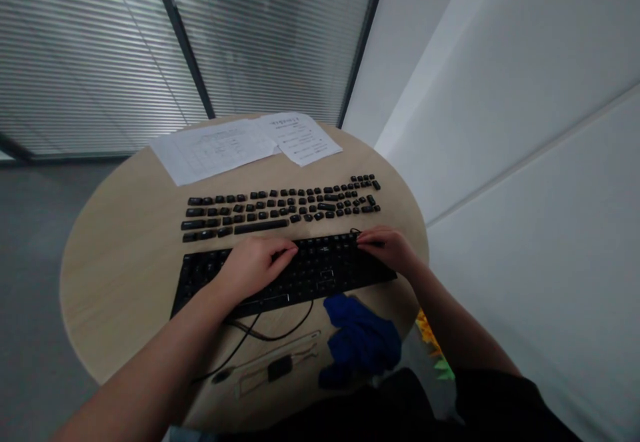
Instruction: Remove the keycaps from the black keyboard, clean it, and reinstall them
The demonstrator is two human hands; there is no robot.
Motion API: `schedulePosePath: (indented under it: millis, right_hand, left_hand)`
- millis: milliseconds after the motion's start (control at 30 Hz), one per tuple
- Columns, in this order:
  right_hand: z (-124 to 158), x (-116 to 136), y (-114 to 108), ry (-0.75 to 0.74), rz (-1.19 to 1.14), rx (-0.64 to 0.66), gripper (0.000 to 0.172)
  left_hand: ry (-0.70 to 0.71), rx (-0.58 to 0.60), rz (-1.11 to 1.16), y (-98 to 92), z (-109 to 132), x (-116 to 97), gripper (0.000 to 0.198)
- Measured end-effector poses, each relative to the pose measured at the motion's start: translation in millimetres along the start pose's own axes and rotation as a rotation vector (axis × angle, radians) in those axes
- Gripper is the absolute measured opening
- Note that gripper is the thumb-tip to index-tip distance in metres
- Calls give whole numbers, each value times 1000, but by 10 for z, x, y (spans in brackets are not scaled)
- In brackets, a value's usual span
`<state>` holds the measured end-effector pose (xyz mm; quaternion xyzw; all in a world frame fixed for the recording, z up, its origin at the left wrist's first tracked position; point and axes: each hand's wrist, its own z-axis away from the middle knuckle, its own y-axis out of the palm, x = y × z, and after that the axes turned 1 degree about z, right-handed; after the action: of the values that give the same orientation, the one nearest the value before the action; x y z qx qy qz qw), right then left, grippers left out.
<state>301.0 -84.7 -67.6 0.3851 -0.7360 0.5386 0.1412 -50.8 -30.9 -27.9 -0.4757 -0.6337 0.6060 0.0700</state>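
A black keyboard (320,278) lies on the round wooden table, some of its key positions bare. My left hand (254,263) rests over the middle of it, thumb and fingertips closed together near the top row; whatever lies between them is too small to make out. At the upper right edge my right hand (389,245) has its fingertips pinched together on or just above the keys, and what they hold is hidden. Behind the keyboard, several loose black keycaps (273,203) are laid out in rows, with a long spacebar keycap (261,226) in the nearest row.
White printed papers (215,151) lie at the table's far edge. In front of the keyboard are a crumpled blue cloth (363,337), a looped black cable (280,339), a thin stick-like tool (275,354) and a wire puller with a dark grip (280,367). A white wall (540,129) rises to the right.
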Motion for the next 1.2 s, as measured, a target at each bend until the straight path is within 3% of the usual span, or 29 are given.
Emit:
schedulePosePath:
  millis: [100, 500, 700, 800, 900, 1033, 1200]
  right_hand:
    - [-28, -5, 50, -21, 9, 26, 10]
    - [-103, 34, 54, -138, 170, 179, 18]
    - [-166, 105, -130, -197, 355, 256, 8]
    - [-483, -18, -296, -190, 342, 214, 14]
    - [-1040, -255, -417, 11, 490, 136, 15]
    - [-1717, -589, -443, 125, 567, 136, 17]
    - [-2005, -854, -384, 219, 602, 211, 15]
  left_hand:
    - [-1, 75, -18, 18, -14, 17, 36]
    - [-3, 136, -30, 66, -17, 81, 31]
    - [3, 123, 1, 84, -9, 102, 27]
    - [0, 145, -17, 66, -10, 86, 26]
    - [-6, 154, -40, 48, -9, 69, 23]
    - [-22, 161, -58, 37, -2, 66, 23]
    - [-10, 136, -15, 51, 4, 96, 24]
